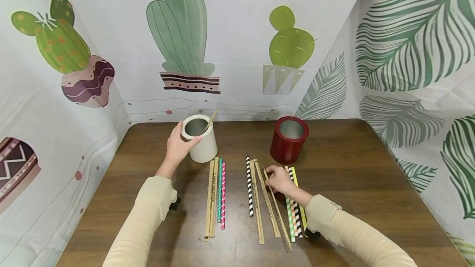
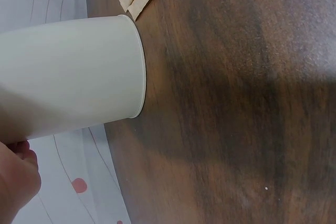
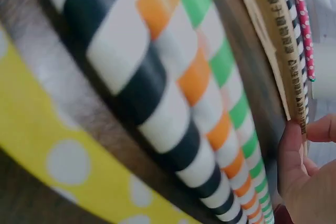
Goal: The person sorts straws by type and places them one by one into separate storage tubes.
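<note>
My left hand [image 1: 177,146] grips the white can [image 1: 204,147] near its rim, thumb across the front and fingers round the left side. A thin brown stick [image 1: 212,119] leans inside the can, its end above the rim. Between thumb and fingertips, my right hand [image 1: 279,180] pinches the far end of a brown paper-wrapped straw [image 1: 277,212]. Two more brown wrapped straws [image 1: 266,197] lie just left of it, beside a black-and-white striped straw [image 1: 249,186]. In the right wrist view, the pinching fingers [image 3: 293,142] meet at the wrapper's end.
Behind the right hand stands a dark red can [image 1: 289,141]. Green, orange and black striped straws [image 1: 290,217] and a yellow one [image 1: 299,201] lie under the right wrist. Left of centre are two wrapped straws [image 1: 209,201], a teal straw [image 1: 219,193] and a pink dotted straw [image 1: 223,197].
</note>
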